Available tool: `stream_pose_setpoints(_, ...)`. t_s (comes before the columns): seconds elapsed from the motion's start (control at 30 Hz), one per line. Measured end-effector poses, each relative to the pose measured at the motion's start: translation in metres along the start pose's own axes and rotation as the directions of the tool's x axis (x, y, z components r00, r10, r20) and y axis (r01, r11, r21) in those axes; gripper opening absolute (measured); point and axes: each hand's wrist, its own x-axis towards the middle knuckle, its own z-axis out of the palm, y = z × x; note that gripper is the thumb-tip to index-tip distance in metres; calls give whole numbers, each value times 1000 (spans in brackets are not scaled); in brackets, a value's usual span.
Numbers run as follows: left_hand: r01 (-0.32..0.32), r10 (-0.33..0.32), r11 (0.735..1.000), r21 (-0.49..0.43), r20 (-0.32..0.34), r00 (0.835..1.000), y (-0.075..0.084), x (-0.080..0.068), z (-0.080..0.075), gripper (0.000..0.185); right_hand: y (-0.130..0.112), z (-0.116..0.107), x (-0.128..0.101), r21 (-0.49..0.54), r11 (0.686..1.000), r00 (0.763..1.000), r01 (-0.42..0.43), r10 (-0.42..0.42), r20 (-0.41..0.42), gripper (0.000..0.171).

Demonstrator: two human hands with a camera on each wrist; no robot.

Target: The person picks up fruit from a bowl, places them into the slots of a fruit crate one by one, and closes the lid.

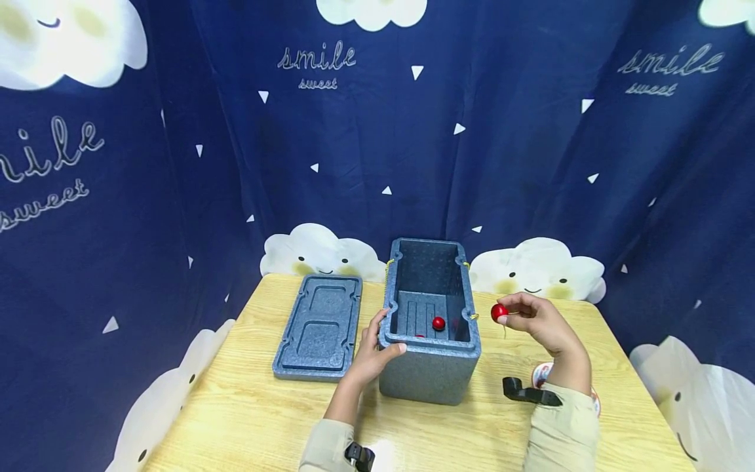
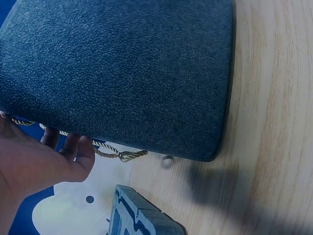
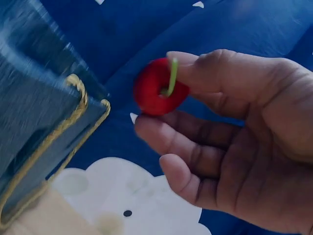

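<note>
A dark blue curtain printed with white clouds hangs close round three sides of the light wooden table (image 1: 248,406) I work at, so the open room lies mostly toward me and to the table's front corners. In my right hand (image 1: 539,322) I pinch a red cherry (image 1: 499,312) between thumb and forefinger, its green stem (image 3: 171,76) running up beside my thumb, the other fingers loosely curled below it; it is held in the air just right of the foam box (image 1: 429,367), near the box's right rim and clear of it. My left hand (image 1: 373,354) grips the box's near left corner, thumb laid along the front rim and fingers curled over the left wall beside the yellow cord handle (image 2: 120,155). The box stands open in the middle of the table, and on its ribbed floor lies another red cherry (image 1: 438,322), with a bit more red showing near the front wall. Its lid (image 1: 319,326) lies flat, inner side up, just left of the box. A white round thing (image 1: 539,373) sits partly hidden behind my right wrist.
</note>
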Motion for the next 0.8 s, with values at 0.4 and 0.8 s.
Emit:
stream_pose_setpoints(0.4, -26, 26, 1000, 6, 0, 1000, -1, 1, -2, 78, -15, 9, 37, 104, 994, 969, -15, -12, 249, 33)
stream_pose_setpoints(0.8, -17, 17, 1000, -2, -1, 1000, 0, 0, -1, 78, -25, 28, 75, 83, 996, 912, -44, 6, 410, 37)
